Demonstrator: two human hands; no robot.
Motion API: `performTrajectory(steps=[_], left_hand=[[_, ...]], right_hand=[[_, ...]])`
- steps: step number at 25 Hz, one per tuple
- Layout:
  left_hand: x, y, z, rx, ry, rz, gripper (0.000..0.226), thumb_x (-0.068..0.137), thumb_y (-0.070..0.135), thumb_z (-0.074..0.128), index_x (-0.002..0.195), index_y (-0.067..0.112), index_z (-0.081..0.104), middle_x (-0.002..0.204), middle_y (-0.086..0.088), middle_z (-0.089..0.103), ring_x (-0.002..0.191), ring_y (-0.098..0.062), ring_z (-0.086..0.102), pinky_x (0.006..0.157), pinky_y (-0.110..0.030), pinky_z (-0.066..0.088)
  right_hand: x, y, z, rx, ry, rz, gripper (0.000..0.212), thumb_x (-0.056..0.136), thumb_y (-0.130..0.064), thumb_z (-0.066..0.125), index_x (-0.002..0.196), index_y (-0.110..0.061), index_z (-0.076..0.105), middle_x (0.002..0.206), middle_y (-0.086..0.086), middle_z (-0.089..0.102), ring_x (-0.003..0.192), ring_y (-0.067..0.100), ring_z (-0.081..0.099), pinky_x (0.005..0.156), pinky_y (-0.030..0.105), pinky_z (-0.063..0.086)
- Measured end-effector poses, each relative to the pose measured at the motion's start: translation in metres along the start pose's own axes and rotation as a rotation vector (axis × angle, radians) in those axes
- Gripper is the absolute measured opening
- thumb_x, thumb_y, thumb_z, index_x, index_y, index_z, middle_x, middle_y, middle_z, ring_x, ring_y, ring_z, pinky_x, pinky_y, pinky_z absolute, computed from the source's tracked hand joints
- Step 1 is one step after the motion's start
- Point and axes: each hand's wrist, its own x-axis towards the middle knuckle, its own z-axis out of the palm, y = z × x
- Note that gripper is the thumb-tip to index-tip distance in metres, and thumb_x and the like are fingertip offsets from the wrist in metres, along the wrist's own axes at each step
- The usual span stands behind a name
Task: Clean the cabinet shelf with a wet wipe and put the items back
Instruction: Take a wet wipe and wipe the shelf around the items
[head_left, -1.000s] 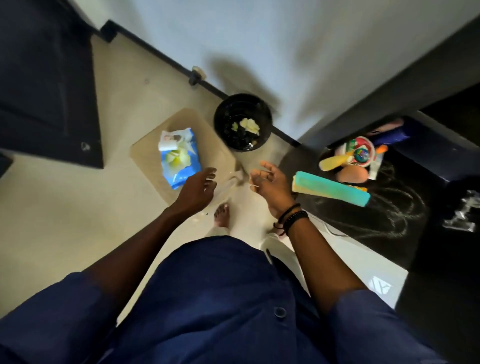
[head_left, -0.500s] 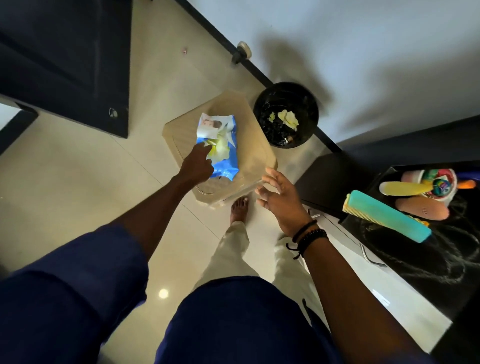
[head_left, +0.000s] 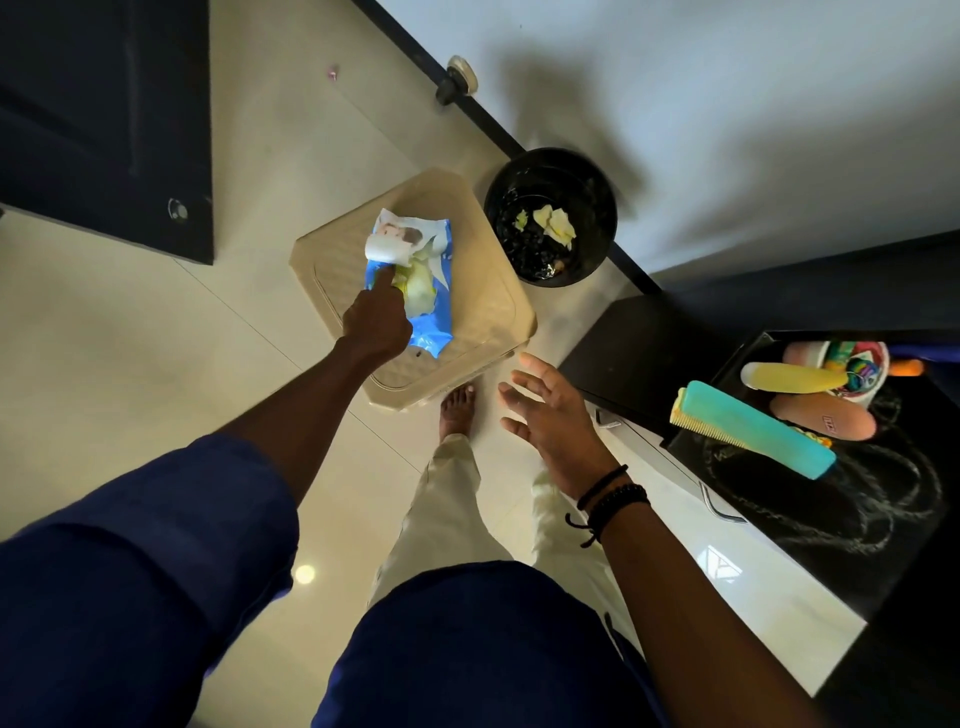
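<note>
Navy sleeves fill the near edge. Right hand (head_left: 558, 415) hovers open, fingers spread, holding nothing, above the floor between a beige stool (head_left: 483, 317) and the black cabinet shelf (head_left: 831, 499), where a teal comb (head_left: 753, 428) and a cluster of toiletries (head_left: 831, 384) sit. Left hand (head_left: 376, 319) rests on the wet wipe pack (head_left: 415, 280) on the stool, forefinger poking the opening; its grip is hidden. Beyond, black bin (head_left: 550, 215) holds used wipes. Since half a second ago the left hand crept further up the pack.

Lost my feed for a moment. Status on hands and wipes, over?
Left hand on wipes pack, finger at the opening, no wipe out yet. Right hand open, empty. Pack on stool; nothing in the way.
</note>
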Motion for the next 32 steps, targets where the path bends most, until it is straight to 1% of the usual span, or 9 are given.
performTrajectory(steps=[6, 10, 13, 16, 21, 24, 27, 29, 32], left_hand=[[-0.025, 0.011, -0.007, -0.119, 0.280, 0.085, 0.029, 0.084, 0.001, 0.052, 0.113, 0.000, 0.060, 0.115, -0.015, 0.062, 0.098, -0.037, 0.061, 0.082, -0.038, 0.048], [-0.082, 0.039, -0.028, -0.462, 0.460, 0.188, 0.013, 0.083, 0.010, 0.064, 0.095, 0.008, 0.069, 0.100, -0.001, 0.070, 0.091, -0.017, 0.061, 0.082, -0.013, 0.037], [-0.125, 0.065, -0.046, -0.702, 0.295, 0.084, 0.009, 0.080, 0.016, 0.071, 0.089, 0.018, 0.072, 0.094, 0.013, 0.069, 0.091, -0.003, 0.061, 0.084, -0.013, 0.044], [-0.160, 0.096, -0.058, -0.872, 0.054, 0.050, 0.013, 0.078, 0.015, 0.073, 0.084, 0.026, 0.072, 0.092, 0.006, 0.071, 0.088, -0.007, 0.063, 0.080, -0.021, 0.050], [-0.193, 0.147, -0.059, -1.084, -0.339, 0.087, 0.033, 0.079, -0.005, 0.067, 0.106, 0.014, 0.068, 0.097, -0.012, 0.071, 0.080, -0.016, 0.067, 0.074, -0.026, 0.055], [-0.213, 0.181, -0.043, -1.008, -0.438, 0.230, 0.047, 0.078, -0.012, 0.063, 0.117, 0.015, 0.064, 0.099, -0.006, 0.068, 0.079, -0.012, 0.063, 0.074, -0.025, 0.056], [-0.231, 0.217, -0.022, -0.771, -0.327, 0.393, 0.022, 0.085, 0.012, 0.068, 0.105, 0.019, 0.067, 0.091, 0.004, 0.069, 0.068, -0.007, 0.063, 0.062, -0.022, 0.055], [-0.241, 0.242, -0.007, -0.639, -0.297, 0.456, 0.009, 0.087, 0.030, 0.066, 0.091, 0.023, 0.069, 0.078, 0.003, 0.069, 0.060, -0.006, 0.061, 0.057, -0.023, 0.052], [-0.249, 0.278, 0.022, -0.431, -0.297, 0.494, 0.029, 0.089, 0.044, 0.059, 0.078, 0.018, 0.067, 0.068, -0.002, 0.067, 0.056, -0.012, 0.059, 0.058, -0.029, 0.052]], right_hand=[[-0.005, -0.009, 0.000, -0.022, 0.019, 0.015, 0.054, 0.087, -0.020, 0.066, 0.137, -0.022, 0.044, 0.130, 0.001, 0.054, 0.118, 0.016, 0.055, 0.092, 0.033, 0.053], [-0.015, -0.025, 0.003, 0.045, -0.006, -0.024, 0.051, 0.086, -0.014, 0.067, 0.132, -0.022, 0.048, 0.133, 0.001, 0.054, 0.119, 0.018, 0.056, 0.092, 0.034, 0.051], [-0.031, -0.040, -0.002, 0.050, -0.016, -0.116, 0.051, 0.084, -0.014, 0.070, 0.130, -0.023, 0.051, 0.134, 0.000, 0.054, 0.119, 0.017, 0.057, 0.096, 0.036, 0.050], [-0.047, -0.048, -0.018, 0.033, -0.001, -0.198, 0.057, 0.083, -0.012, 0.071, 0.134, -0.019, 0.048, 0.136, 0.002, 0.054, 0.123, 0.017, 0.054, 0.100, 0.039, 0.049], [-0.077, -0.036, -0.063, 0.085, 0.160, -0.302, 0.042, 0.084, -0.004, 0.067, 0.124, -0.015, 0.056, 0.117, 0.014, 0.065, 0.103, 0.027, 0.066, 0.076, 0.030, 0.059], [-0.103, -0.024, -0.107, 0.334, 0.240, -0.238, 0.036, 0.085, -0.001, 0.064, 0.119, -0.013, 0.057, 0.112, 0.014, 0.065, 0.092, 0.023, 0.067, 0.071, 0.027, 0.059], [-0.128, -0.005, -0.148, 0.423, 0.262, -0.197, 0.030, 0.089, -0.005, 0.061, 0.118, -0.010, 0.058, 0.107, 0.016, 0.065, 0.076, 0.017, 0.066, 0.074, 0.028, 0.059], [-0.140, 0.009, -0.170, 0.463, 0.255, -0.201, 0.021, 0.093, -0.011, 0.056, 0.113, -0.014, 0.061, 0.105, 0.012, 0.068, 0.078, 0.016, 0.066, 0.082, 0.032, 0.057], [-0.155, 0.026, -0.203, 0.647, 0.226, -0.214, 0.020, 0.098, -0.019, 0.048, 0.111, -0.016, 0.062, 0.107, 0.010, 0.069, 0.093, 0.021, 0.066, 0.091, 0.036, 0.055]])
